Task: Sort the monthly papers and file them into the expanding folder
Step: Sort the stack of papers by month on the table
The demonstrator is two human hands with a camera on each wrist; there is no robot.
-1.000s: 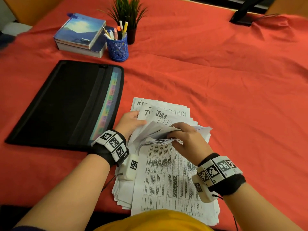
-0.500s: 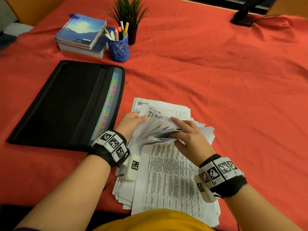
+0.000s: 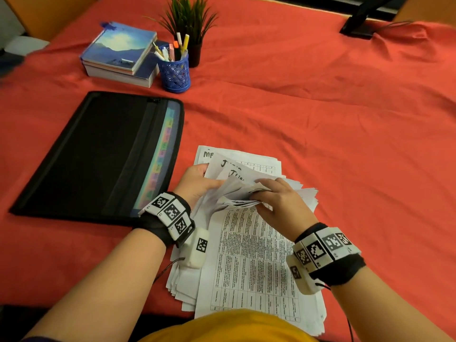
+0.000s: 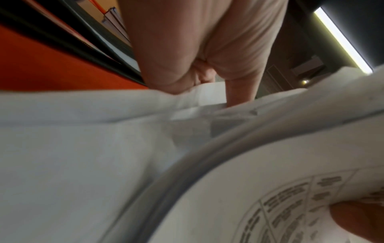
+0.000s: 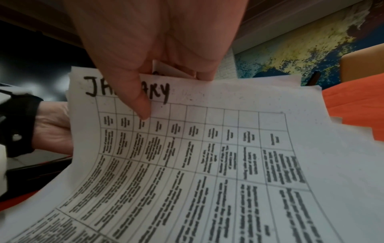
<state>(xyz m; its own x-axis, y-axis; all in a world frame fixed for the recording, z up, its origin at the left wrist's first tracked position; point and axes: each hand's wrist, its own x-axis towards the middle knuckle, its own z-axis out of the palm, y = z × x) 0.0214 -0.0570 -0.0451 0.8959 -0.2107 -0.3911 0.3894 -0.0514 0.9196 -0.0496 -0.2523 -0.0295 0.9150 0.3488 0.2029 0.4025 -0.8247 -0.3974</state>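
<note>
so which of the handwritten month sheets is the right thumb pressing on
The white table sheet headed JANUARY: the right hand has its thumb across that heading, while the May and June sheets lie fanned farther away.

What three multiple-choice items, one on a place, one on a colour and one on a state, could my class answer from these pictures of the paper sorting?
1. Where does the expanding folder lie relative to the stack of papers?
A. to its left
B. to its right
C. on top of it

2. What colour is the pen cup?
A. green
B. blue
C. white

3. What is the right hand doing?
A. resting flat on the cloth
B. holding a pen
C. gripping lifted sheets of the stack

Answers:
1. A: the head view shows the black folder flat on the red tablecloth, left of the papers.
2. B: the cup beside the books is blue.
3. C: the right wrist view shows its thumb pressed on a sheet headed in black marker; the left hand holds the sheets' other side.
</note>
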